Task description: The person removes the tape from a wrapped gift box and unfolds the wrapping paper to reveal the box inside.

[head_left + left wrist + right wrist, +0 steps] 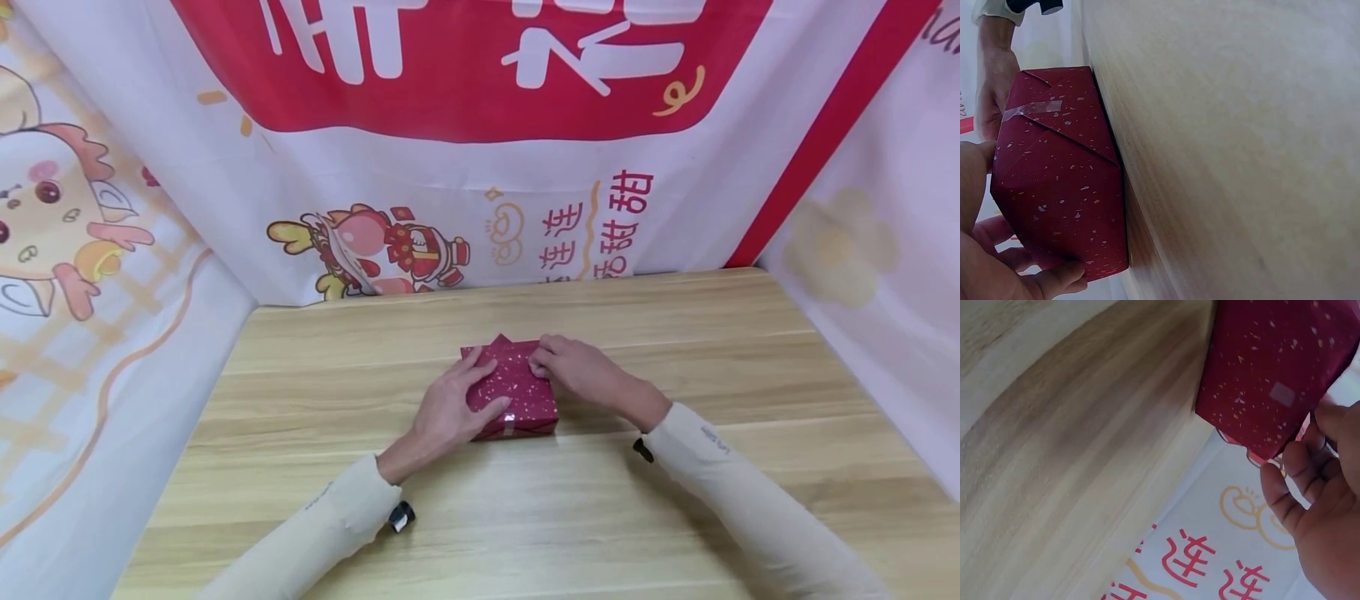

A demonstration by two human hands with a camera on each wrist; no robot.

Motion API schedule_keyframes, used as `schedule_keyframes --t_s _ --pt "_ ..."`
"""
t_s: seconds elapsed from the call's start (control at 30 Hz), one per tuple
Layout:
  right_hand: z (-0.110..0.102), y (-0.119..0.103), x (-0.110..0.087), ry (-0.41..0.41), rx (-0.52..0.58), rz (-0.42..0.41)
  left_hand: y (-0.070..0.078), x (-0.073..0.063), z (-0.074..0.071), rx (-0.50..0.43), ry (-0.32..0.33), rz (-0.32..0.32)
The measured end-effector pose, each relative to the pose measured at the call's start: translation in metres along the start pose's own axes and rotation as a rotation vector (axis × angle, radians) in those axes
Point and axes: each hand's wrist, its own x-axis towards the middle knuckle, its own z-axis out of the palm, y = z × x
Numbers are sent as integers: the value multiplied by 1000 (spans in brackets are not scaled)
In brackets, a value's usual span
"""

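A box wrapped in dark red, gold-speckled paper lies on the table. A strip of clear tape holds the folded paper on its front end, and a small square of tape shows on another side. A pointed paper flap sticks up at the back edge. My left hand holds the box from the left, fingers spread over its top and left side, thumb near the front edge. At the back right corner my right hand has curled fingers and pinches the paper's edge; its fingertips are partly hidden.
The wood-grain table extends around the box. Behind it hangs a white and red printed cloth, and more printed cloth closes off the left side. Dark wrist devices sit at both sleeves.
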Motion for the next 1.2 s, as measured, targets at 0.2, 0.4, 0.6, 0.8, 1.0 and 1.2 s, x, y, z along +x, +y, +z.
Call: schedule_keyframes --t_s 0.2,0.4,0.6,0.8,1.0,1.2 --pt "3 1 -1 -85 314 135 -2 1 0 12 0 7" --pt "-7 6 -6 -101 536 177 0 1 -1 12 5 8" --pt "-13 3 -2 -102 383 140 0 1 -2 16 6 -2" --pt "-13 -1 -3 -97 261 126 0 -1 0 25 -9 1" --pt "-10 0 -5 -88 318 129 0 -2 -1 14 -1 -2" --pt "-5 6 -8 -100 442 177 -1 -1 -1 12 -2 4"
